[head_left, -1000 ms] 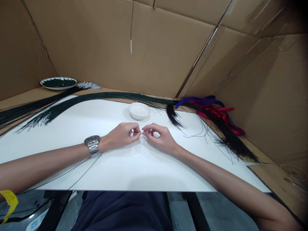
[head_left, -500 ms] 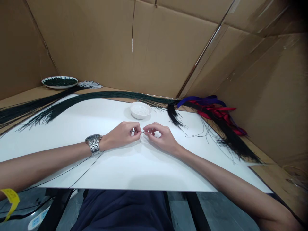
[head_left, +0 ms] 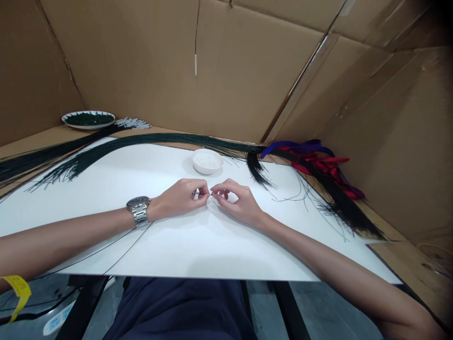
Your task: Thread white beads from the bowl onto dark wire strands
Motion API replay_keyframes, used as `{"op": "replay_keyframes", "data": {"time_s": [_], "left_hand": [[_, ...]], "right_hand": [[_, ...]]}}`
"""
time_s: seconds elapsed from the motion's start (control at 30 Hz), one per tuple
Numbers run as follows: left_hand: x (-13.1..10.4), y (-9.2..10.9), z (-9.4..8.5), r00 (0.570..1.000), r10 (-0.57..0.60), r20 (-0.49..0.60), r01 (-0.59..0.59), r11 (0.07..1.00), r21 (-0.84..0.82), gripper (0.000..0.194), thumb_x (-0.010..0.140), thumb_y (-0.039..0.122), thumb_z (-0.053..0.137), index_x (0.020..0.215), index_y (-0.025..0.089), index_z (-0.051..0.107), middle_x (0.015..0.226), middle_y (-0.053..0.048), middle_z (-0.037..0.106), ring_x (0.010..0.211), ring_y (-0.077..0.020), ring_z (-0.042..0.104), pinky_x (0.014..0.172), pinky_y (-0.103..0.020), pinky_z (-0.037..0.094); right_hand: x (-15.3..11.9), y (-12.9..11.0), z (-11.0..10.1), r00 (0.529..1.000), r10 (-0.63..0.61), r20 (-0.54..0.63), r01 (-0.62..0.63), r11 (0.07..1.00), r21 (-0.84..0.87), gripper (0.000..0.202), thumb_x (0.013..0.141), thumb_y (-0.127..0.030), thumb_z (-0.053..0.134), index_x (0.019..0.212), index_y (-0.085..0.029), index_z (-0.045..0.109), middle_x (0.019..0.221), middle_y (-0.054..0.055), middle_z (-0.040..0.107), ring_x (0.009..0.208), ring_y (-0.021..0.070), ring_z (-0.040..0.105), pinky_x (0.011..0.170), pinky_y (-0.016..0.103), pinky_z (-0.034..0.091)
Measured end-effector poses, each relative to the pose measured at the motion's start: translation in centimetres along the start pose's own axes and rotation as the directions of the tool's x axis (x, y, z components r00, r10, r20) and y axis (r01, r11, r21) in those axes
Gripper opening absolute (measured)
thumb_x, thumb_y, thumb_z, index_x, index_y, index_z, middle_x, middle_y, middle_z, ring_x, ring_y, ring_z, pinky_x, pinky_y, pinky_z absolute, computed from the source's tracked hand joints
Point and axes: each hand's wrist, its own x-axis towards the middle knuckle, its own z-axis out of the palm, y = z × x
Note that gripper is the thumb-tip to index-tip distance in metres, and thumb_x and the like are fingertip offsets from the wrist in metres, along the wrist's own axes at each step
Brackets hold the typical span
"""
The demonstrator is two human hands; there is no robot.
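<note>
My left hand (head_left: 187,196), with a metal watch (head_left: 138,208) on its wrist, is closed in a pinch on a thin black cord (head_left: 198,193). A short dark and pale piece shows inside the curl of its fingers. My right hand (head_left: 237,198) pinches at the cord's end, its fingertips almost meeting the left ones. Whether a bead sits between the two hands is too small to tell. Two dark strands (head_left: 129,248) trail from under my left wrist over the table's front edge. Just beyond the hands stands a white bowl (head_left: 207,171) of small white beads.
Long bundles of dark cord (head_left: 159,138) lie along the back of the white table (head_left: 247,255). At back left is a plate (head_left: 88,126) of dark green bits beside beaded cord ends (head_left: 134,123). Red ribbon (head_left: 323,165) and purple ribbon (head_left: 304,144) lie right. Cardboard walls (head_left: 141,61) surround the table.
Both hands keep almost the same pinch, close together. The whole view has shifted very slightly; nothing else has visibly moved.
</note>
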Motion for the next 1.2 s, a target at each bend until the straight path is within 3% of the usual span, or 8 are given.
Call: {"op": "replay_keyframes", "data": {"time_s": [0.5,0.9,1.2], "left_hand": [[-0.05,-0.19,-0.05,0.998,0.050,0.044,-0.053,0.997,0.062,0.007,0.087,0.015,0.055,0.084,0.018,0.061,0.075,0.003,0.063,0.064,-0.0096,0.052,0.064,-0.023,0.041],[-0.06,-0.05,-0.13,0.999,0.031,0.020,-0.032,0.997,0.066,0.007,0.086,0.015,0.057,0.083,0.018,0.062,0.074,0.003,0.063,0.063,-0.0094,0.052,0.063,-0.023,0.040],[-0.02,-0.06,-0.23,0.999,0.048,0.025,-0.050,0.995,0.089,0.006,0.085,0.014,0.058,0.083,0.018,0.063,0.074,0.004,0.063,0.063,-0.0088,0.051,0.064,-0.022,0.040]], "right_hand": [[0.07,0.26,-0.04,0.998,0.036,0.050,-0.037,0.999,0.027,0.015,0.092,-0.024,0.060,0.100,-0.022,0.072,0.091,0.006,0.072,0.075,0.0167,0.062,0.069,0.031,0.051],[0.11,0.70,-0.07,0.993,0.088,0.075,-0.089,0.996,0.016,0.012,0.093,-0.025,0.059,0.091,-0.020,0.071,0.087,0.005,0.070,0.075,0.0163,0.062,0.067,0.029,0.047],[-0.01,0.90,-0.01,0.997,-0.009,0.074,0.011,1.000,-0.028,0.011,0.094,-0.021,0.059,0.092,-0.018,0.069,0.083,0.005,0.067,0.070,0.0144,0.058,0.064,0.028,0.047]]}}
